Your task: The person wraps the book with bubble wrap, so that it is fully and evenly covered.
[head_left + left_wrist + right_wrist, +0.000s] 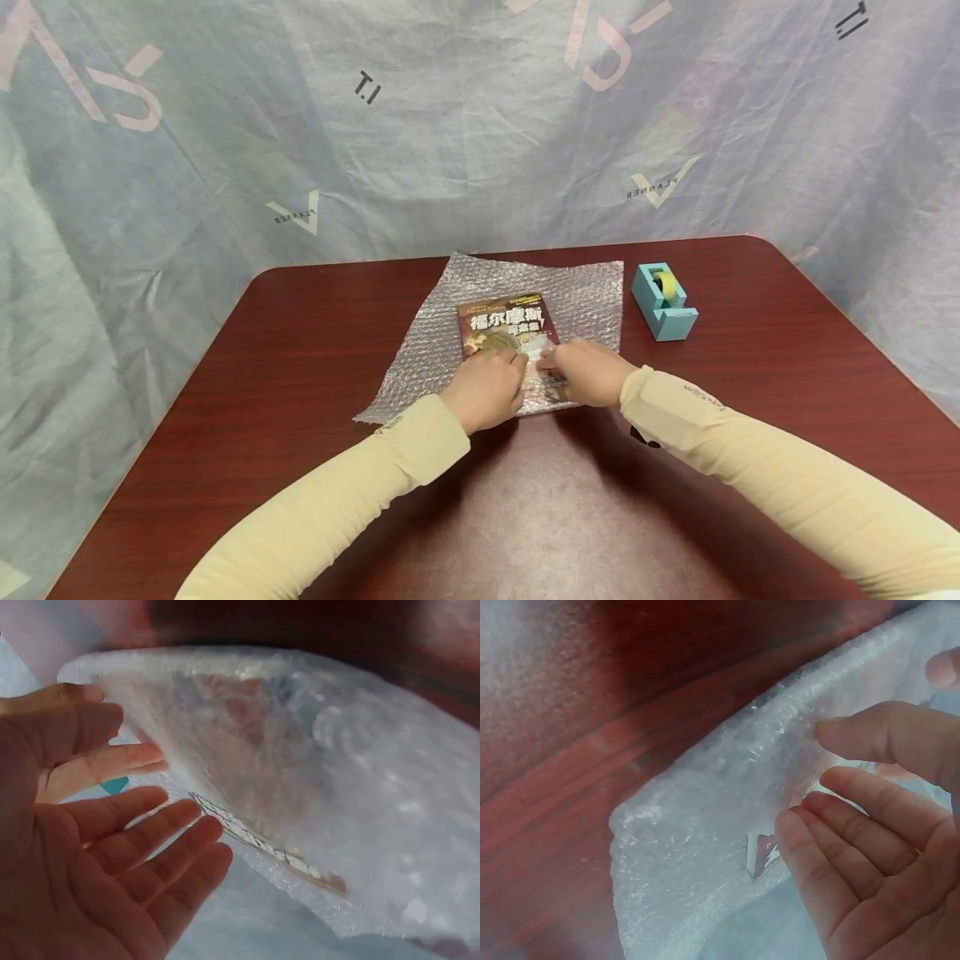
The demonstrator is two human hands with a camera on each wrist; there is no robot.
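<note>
A book (498,321) with a dark red cover and large white characters lies on a sheet of bubble wrap (420,358). The wrap's near part is folded up over the lower half of the cover. My left hand (486,390) rests at the folded wrap, left of the book's middle. In the left wrist view its fingers (180,862) are spread and nearly straight against the wrap. Close beside it, my right hand (592,372) touches the fold from the right. The right wrist view shows its thumb and fingers (870,817) extended, with a gap between them.
A light blue tape dispenser (671,323) with a yellow tape roll (664,285) stands right of the wrap. All lies on a dark red wooden table (300,333). Behind the table hangs a grey printed cloth (450,167).
</note>
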